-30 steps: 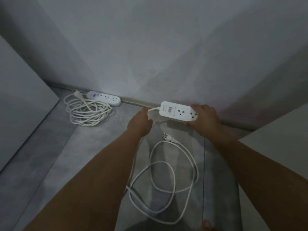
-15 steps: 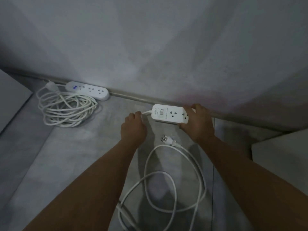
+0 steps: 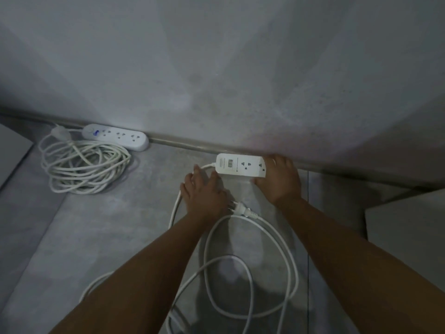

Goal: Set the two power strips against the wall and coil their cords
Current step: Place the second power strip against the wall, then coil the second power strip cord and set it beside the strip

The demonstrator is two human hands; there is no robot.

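Observation:
A white power strip [image 3: 238, 165] lies on the grey floor just in front of the baseboard [image 3: 183, 143]. My right hand [image 3: 280, 180] grips its right end. My left hand [image 3: 204, 191] rests flat by the strip's left end with fingers spread, its thumb at the strip's corner, over the point where the cord leaves. That cord [image 3: 255, 259] sprawls in loose loops between my forearms, and its plug [image 3: 242, 209] lies beside my left wrist. A second, longer power strip [image 3: 115, 137] sits against the wall at left, its cord [image 3: 84, 165] coiled in front of it.
The grey wall [image 3: 240, 68] fills the upper view. A pale panel edge [image 3: 409, 225] stands at the right, and another pale panel [image 3: 9, 153] at the far left. Bare grey floor [image 3: 108, 225] lies between the two strips.
The strip has moved back toward the baseboard with my right hand on it. My left hand has gone from closed on the cord to fingers spread. The view has shifted right and closer.

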